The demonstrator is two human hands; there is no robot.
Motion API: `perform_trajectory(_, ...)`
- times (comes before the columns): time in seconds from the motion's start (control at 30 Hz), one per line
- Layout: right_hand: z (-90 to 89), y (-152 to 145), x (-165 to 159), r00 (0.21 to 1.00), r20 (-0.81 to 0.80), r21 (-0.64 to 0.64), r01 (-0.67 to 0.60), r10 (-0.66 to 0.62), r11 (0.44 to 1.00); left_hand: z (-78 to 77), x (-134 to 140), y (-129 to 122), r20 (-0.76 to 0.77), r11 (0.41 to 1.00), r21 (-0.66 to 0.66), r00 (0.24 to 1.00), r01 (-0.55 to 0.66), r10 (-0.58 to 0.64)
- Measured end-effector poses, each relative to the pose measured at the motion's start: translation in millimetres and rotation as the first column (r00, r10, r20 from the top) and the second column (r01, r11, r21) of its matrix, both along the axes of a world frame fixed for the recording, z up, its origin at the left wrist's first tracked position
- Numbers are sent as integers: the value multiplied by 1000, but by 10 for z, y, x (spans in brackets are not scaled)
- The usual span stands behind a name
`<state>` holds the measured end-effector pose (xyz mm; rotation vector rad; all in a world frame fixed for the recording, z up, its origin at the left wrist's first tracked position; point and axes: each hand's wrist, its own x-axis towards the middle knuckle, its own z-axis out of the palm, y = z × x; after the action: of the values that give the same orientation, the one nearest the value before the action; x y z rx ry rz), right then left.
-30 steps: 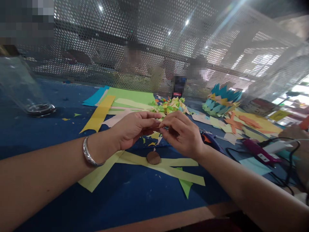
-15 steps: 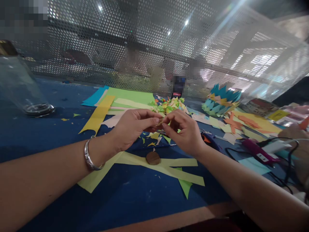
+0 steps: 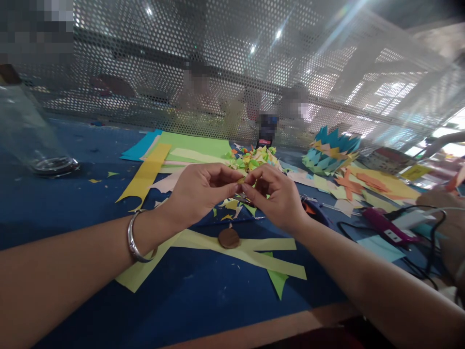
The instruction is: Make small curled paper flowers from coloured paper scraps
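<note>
My left hand [image 3: 203,191] and my right hand [image 3: 274,194] meet fingertip to fingertip above the middle of the table. Between their pinched thumbs and forefingers is a small yellowish piece of paper [image 3: 242,181], mostly hidden by the fingers. Just behind them lies a heap of small folded paper pieces [image 3: 259,157] in green, yellow and orange. Paper scraps [image 3: 229,204] are scattered beneath the hands. Nearer to me, a round brown wooden disc [image 3: 228,238] rests on pale yellow paper strips [image 3: 269,244].
A glass jar [image 3: 39,131] stands at the left. Coloured paper sheets [image 3: 203,142] lie behind my left hand. A blue and yellow folded-paper ring [image 3: 332,152] stands at the back right. Near it are a purple power strip [image 3: 388,227] with cables and another person's hand [image 3: 441,208].
Both hands stay together in the same place, with the fingers shifting slightly around the small paper piece. The whole view has moved a little.
</note>
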<state>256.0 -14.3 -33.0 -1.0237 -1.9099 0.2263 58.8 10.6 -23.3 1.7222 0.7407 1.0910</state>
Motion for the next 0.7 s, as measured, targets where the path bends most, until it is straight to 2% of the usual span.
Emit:
perform_trajectory(0.47, -5, 7, -2, 1000, -26, -38, -3, 2, 999, 1, -11, -10, -112, 989, 142, 991, -52, 68)
perform_trajectory(0.7, 9, 4, -1, 999, 36, 21, 4, -5, 1000, -63, -18, 30, -71, 984, 179, 997, -24, 38)
